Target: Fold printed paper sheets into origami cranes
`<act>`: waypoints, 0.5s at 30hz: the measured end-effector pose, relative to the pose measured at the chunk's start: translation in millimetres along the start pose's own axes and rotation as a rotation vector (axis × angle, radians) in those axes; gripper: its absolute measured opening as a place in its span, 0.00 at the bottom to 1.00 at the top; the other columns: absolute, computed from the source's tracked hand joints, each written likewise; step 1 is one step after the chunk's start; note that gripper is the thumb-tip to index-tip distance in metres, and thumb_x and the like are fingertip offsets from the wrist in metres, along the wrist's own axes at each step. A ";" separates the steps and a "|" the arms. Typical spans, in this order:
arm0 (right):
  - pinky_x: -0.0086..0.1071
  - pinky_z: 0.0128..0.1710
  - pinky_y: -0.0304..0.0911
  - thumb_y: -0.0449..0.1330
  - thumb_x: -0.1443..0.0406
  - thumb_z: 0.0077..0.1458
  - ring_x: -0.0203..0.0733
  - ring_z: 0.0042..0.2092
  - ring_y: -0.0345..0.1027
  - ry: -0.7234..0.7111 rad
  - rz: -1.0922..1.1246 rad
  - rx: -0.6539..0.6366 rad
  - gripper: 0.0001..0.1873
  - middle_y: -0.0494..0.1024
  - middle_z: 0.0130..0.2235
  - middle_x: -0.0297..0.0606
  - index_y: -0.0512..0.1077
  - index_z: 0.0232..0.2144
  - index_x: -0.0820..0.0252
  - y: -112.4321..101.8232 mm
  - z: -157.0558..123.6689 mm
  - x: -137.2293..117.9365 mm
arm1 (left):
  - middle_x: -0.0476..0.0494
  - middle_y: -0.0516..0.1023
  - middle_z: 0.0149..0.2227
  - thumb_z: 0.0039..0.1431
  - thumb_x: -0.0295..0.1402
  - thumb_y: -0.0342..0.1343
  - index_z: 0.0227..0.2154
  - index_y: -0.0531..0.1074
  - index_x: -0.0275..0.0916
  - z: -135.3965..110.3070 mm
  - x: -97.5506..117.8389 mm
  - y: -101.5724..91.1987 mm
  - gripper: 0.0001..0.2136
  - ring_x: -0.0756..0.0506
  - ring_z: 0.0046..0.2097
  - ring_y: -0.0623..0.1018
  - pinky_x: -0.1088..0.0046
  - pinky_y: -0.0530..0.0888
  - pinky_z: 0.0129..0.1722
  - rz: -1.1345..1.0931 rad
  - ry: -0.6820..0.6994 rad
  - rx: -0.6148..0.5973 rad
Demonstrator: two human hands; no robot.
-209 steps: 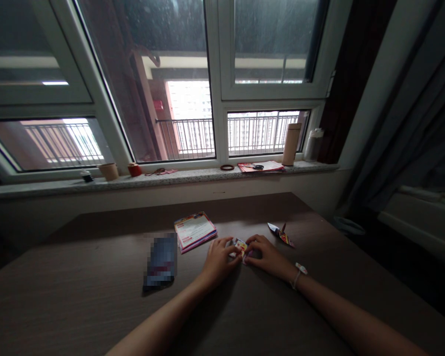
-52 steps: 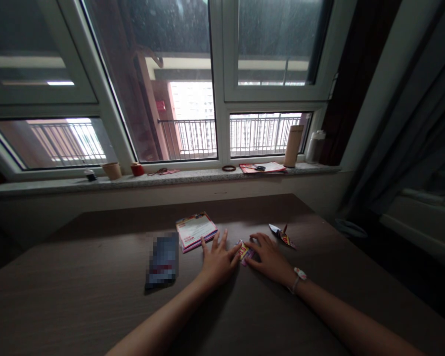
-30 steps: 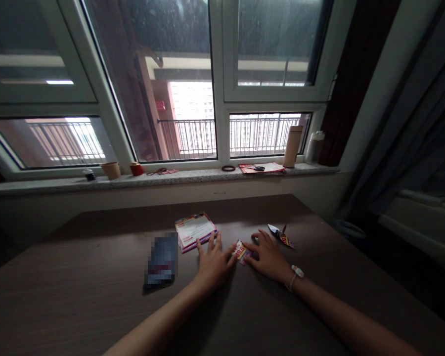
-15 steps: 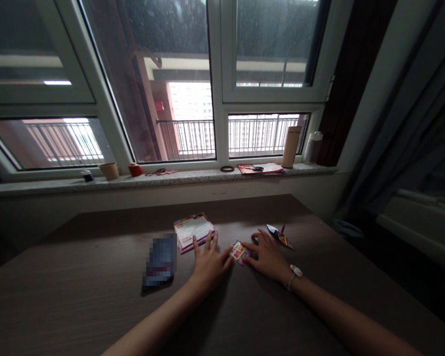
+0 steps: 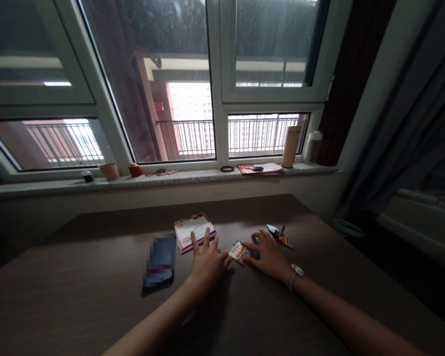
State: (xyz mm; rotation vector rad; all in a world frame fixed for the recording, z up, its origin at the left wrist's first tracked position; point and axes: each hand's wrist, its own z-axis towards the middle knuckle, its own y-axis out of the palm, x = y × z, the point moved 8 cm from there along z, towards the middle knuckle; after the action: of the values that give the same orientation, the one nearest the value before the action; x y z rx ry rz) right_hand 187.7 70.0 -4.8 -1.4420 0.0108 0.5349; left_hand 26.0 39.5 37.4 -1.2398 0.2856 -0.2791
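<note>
A small folded paper with bright red, yellow and purple print lies on the dark table between my two hands. My left hand has its fingers spread, with its thumb at the paper's left edge. Its longer fingertips reach over the near side of a stack of printed sheets. From the right, my right hand grips the folded paper with thumb and forefinger, its other fingers curled. Just beyond it stands a folded paper piece with a pointed white tip.
A phone-like dark object, partly pixelated, lies left of my left hand. On the windowsill stand a paper cup, a red spool-like item, scissors on papers, a tan flask and a clear bottle.
The face of the folded paper has turned, so its print shows at a different angle. My left fingers have spread and shifted slightly left. My right hand is nearly still.
</note>
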 end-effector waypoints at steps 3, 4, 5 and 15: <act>0.54 0.63 0.36 0.56 0.46 0.54 0.56 0.66 0.40 -0.006 -0.010 0.004 0.27 0.60 0.60 0.39 0.65 0.56 0.36 1.7 -0.6 0.5 | 0.45 0.69 0.59 0.61 0.45 0.53 0.39 0.80 0.55 0.5 0.8 -1.7 0.11 0.26 0.65 0.53 0.31 0.30 0.57 -0.011 0.028 0.013; 0.54 0.63 0.36 0.56 0.47 0.55 0.56 0.66 0.40 -0.009 -0.014 0.007 0.26 0.60 0.60 0.39 0.65 0.56 0.36 2.2 -0.9 0.7 | 0.46 0.69 0.59 0.61 0.44 0.53 0.39 0.80 0.55 0.5 0.8 -1.6 0.11 0.27 0.65 0.53 0.31 0.30 0.57 -0.020 0.036 0.023; 0.53 0.63 0.36 0.56 0.47 0.55 0.56 0.66 0.40 -0.013 -0.015 0.011 0.26 0.59 0.60 0.39 0.65 0.56 0.36 2.7 -1.2 1.0 | 0.47 0.69 0.59 0.61 0.44 0.53 0.38 0.80 0.55 0.5 0.4 -1.1 0.10 0.27 0.65 0.54 0.31 0.31 0.57 -0.031 0.039 0.036; 0.49 0.64 0.40 0.52 0.46 0.58 0.55 0.66 0.41 -0.086 0.005 0.009 0.27 0.57 0.61 0.42 0.64 0.57 0.41 5.2 -3.8 1.5 | 0.46 0.68 0.59 0.60 0.41 0.54 0.42 0.76 0.53 1.3 -7.3 24.4 0.10 0.36 0.62 0.61 0.34 0.38 0.60 -0.197 -0.031 0.078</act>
State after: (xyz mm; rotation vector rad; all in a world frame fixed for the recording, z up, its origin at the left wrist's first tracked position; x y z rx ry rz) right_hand 188.3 67.1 -10.7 -1.4093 -0.0512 0.5994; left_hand 20.9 50.6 14.9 -1.1958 0.1243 -0.4360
